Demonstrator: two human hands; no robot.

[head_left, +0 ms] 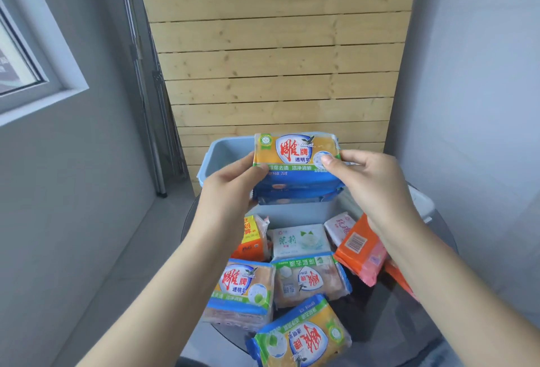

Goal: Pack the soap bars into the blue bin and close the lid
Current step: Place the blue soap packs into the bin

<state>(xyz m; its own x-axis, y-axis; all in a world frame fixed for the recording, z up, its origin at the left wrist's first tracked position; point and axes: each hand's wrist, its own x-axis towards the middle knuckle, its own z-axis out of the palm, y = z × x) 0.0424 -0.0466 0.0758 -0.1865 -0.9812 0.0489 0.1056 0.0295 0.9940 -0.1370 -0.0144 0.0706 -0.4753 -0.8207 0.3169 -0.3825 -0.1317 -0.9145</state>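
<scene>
We hold a stack of soap packs [296, 168] between both hands above the open blue bin [222, 150], which stands at the far side of the dark round table [377, 328] against a wall of pale wooden planks [277, 45]. Our left hand [230, 188] grips the stack's left end, thumb on the top yellow wrapper and fingers curled underneath; our right hand [371, 179] pinches the right end, thumb pressed on the top face. The stack's two lower packs are blue. On the table nearer to us lie more soap bars: a white jasmine-print pack [301, 241], an orange pack [361, 250] with a barcode leaning under our right wrist, and three yellow-and-blue packs [298, 299]. A white lid [420, 200] rests to the right, partly hidden behind our right hand.
</scene>
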